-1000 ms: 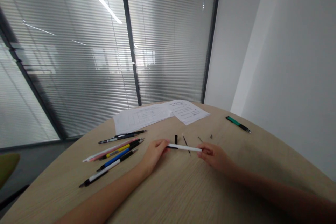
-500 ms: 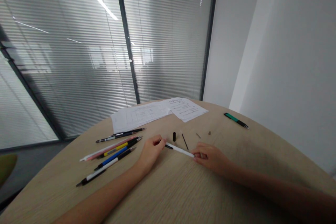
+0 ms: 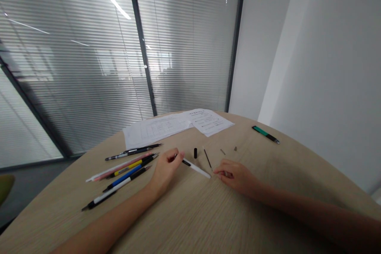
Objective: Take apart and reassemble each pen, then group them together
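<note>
White plastic pen barrel (image 3: pixel 196 167): between the hands, clip end pinched in left hand (image 3: pixel 166 168), free end just beside right hand (image 3: pixel 232 174). Right fingers curled; cannot tell whether they grip anything. Step in hand (judged): handling the barrel amid loose pen parts; next move calls for a fine fingertip pinch. Counts, beyond and between the hands: one black sleeve (image 3: pixel 195 153), one refill (image 3: pixel 207 157), one likely spring (image 3: pixel 223 152), one small tip (image 3: pixel 235 149). Left of left hand: one yellow pen (image 3: pixel 127 167), one blue pen (image 3: pixel 125 177), two dark pens (image 3: pixel 145 147), others. Beyond right hand: one green pen (image 3: pixel 262 131).
</note>
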Tool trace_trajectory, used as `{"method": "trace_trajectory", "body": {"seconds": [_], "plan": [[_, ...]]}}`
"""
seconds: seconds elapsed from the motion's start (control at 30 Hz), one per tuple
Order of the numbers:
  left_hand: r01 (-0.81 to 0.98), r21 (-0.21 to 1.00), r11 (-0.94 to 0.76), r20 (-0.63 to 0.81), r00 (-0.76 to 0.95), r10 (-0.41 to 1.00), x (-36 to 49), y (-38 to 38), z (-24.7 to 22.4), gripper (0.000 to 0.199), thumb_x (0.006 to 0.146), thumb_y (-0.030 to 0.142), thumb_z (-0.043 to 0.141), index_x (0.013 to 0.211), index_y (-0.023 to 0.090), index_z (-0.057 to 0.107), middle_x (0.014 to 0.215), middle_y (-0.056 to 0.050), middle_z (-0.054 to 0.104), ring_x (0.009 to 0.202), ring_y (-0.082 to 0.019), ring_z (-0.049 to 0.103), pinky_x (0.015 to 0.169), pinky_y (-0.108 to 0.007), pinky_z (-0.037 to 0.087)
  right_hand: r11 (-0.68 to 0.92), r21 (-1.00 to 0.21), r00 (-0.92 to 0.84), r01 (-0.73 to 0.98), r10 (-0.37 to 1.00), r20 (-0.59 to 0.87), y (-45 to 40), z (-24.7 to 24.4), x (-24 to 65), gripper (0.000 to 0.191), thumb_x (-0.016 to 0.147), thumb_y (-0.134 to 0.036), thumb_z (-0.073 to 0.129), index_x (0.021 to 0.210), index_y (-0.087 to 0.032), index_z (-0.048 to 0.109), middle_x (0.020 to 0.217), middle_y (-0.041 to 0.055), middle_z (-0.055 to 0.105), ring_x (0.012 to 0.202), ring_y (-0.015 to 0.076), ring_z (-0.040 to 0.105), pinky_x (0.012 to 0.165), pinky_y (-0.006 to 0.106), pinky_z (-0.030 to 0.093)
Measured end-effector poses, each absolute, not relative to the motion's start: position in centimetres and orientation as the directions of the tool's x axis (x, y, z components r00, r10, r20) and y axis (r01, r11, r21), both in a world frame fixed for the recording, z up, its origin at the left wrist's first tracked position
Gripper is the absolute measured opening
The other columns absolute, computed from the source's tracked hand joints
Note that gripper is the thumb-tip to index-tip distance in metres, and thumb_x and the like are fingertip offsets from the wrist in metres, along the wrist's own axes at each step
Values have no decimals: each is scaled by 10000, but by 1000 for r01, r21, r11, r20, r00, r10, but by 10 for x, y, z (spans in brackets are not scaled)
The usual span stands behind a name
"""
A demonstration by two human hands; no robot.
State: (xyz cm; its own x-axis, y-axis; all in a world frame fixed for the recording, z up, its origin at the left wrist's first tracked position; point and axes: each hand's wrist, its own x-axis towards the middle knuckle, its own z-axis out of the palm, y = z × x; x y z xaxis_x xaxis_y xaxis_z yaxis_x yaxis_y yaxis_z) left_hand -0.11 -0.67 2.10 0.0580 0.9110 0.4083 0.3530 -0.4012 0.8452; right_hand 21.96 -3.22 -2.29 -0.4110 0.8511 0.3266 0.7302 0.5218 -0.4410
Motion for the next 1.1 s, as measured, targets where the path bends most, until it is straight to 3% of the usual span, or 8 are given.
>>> {"method": "trace_trajectory", "body": {"seconds": [0.4, 0.7, 0.9, 1.1], "plan": [[316, 818, -480, 480, 83, 873, 3, -13, 36, 351, 614, 380, 510, 384, 204, 312, 430, 52, 281, 455, -115, 278, 471, -238, 197, 552, -427, -432, 716, 831, 350, -34, -20, 218, 183, 764, -150, 478, 799, -206, 648, 683, -3, 548, 600, 92, 483, 566, 191, 351], [366, 782, -504, 512, 83, 855, 1, -11, 37, 355, 683, 361, 473, 417, 206, 296, 432, 61, 266, 430, -106, 266, 452, -242, 188, 573, -372, -459, 730, 815, 354, -39, -20, 217, 129, 715, -206, 531, 797, -209, 631, 745, -1, 571, 655, 100, 532, 597, 193, 373], [226, 894, -386, 400, -20, 916, -2, -2, 28, 392, 706, 404, 462, 386, 205, 355, 374, 52, 319, 397, -104, 287, 432, -246, 207, 590, -352, -475, 727, 802, 363, -39, -22, 218, 172, 703, -159, 517, 823, -207, 630, 802, 13, 589, 699, 112, 546, 631, 202, 391], [37, 975, -221, 224, -107, 969, 0, 4, 16, 365, 664, 402, 482, 386, 210, 345, 346, 64, 312, 348, -86, 271, 386, -233, 201, 586, -436, -459, 683, 808, 369, -34, -23, 219, 135, 739, -132, 508, 765, -189, 628, 768, 14, 586, 649, 102, 531, 598, 197, 392]]}}
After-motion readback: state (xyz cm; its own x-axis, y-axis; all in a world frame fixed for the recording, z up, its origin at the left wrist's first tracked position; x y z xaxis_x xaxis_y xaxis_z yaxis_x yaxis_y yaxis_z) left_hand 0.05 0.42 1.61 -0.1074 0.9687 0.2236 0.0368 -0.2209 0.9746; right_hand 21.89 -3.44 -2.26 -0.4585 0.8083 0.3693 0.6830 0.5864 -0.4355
